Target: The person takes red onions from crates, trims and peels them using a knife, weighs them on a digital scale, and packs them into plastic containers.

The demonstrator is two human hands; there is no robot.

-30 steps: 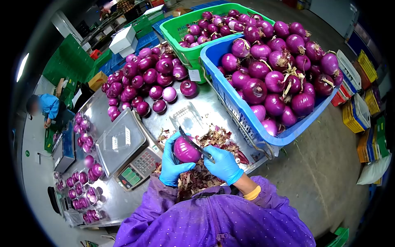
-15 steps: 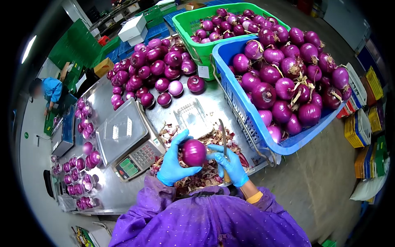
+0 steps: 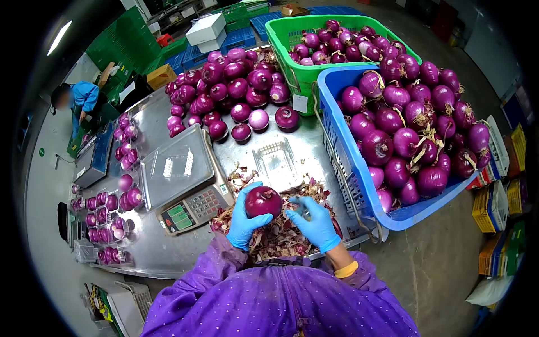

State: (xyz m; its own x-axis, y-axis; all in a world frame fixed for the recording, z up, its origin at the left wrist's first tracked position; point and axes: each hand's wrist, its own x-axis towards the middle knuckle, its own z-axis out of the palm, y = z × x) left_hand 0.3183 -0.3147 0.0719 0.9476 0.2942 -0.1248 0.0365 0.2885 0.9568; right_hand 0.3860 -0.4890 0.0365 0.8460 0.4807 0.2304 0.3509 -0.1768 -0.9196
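Note:
A red onion rests in my left hand, which is curled round its left side and underside. Its dry brownish end faces up. My right hand is just right of the onion, apart from it, with fingers bent and their tips smeared by motion. Whatever those fingers hold is not clear; no knife blade can be made out. Both hands wear blue gloves. Beneath them lies a heap of onion skins on the metal table. Beyond is a clear plastic tray.
A digital scale stands to the left, with packed onions past it. Loose onions are piled at the back. A blue crate and a green crate, both full of onions, stand right. Another person is far left.
The onion has turned in my left hand, bringing its dry end up. The knife seen upright in my right hand earlier no longer shows clearly. The whole view has shifted slightly.

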